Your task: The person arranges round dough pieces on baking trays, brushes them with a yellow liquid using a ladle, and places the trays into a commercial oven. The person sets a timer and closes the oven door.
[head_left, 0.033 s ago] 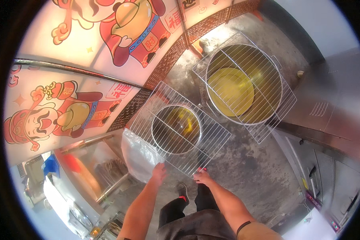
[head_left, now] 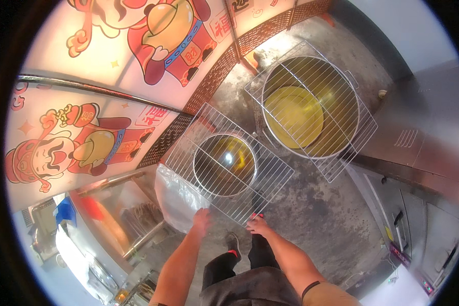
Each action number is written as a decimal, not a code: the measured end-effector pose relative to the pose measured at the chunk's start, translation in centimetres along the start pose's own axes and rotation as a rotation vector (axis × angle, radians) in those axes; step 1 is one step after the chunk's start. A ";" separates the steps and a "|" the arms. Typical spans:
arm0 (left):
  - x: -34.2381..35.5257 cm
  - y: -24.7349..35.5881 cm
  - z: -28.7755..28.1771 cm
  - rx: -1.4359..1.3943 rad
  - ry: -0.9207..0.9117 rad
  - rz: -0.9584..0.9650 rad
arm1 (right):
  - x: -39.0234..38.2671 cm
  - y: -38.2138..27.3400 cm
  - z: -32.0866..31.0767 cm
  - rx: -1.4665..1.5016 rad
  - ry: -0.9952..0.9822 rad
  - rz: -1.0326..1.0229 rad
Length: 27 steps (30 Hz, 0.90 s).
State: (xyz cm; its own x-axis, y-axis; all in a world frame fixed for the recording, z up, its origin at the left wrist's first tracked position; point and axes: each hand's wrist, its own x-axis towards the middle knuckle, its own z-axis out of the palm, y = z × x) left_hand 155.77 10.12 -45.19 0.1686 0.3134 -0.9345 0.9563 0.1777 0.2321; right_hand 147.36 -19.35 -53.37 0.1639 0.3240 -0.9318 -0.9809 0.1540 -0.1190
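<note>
Apparently, the wire rack (head_left: pixel 232 171), which is covering the small pot (head_left: pixel 225 196), is being handled. The right hand (head_left: pixel 257 223) is pinching its near corner; standing apart, the left hand (head_left: pixel 202 218) is perhaps gripping too, I cannot tell. Moving on is probably calling for even support.

Large pots (head_left: pixel 359 115), wire racks (head_left: pixel 270 176) and a stainless-steel cabinet (head_left: pixel 428 117) suggest a commercial kitchen.
</note>
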 end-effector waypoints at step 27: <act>-23.5 -8.8 2.5 1.442 -0.572 0.398 | -37.3 64.3 3.8 0.189 1.120 -0.034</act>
State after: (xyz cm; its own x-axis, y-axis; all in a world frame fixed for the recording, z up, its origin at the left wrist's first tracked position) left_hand 143.93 -1.15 -25.91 0.1966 -0.3103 -0.9301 0.1920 -0.9181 0.3469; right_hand 78.53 -18.02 -24.97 -0.0890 -0.6856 -0.7225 -0.9308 0.3155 -0.1847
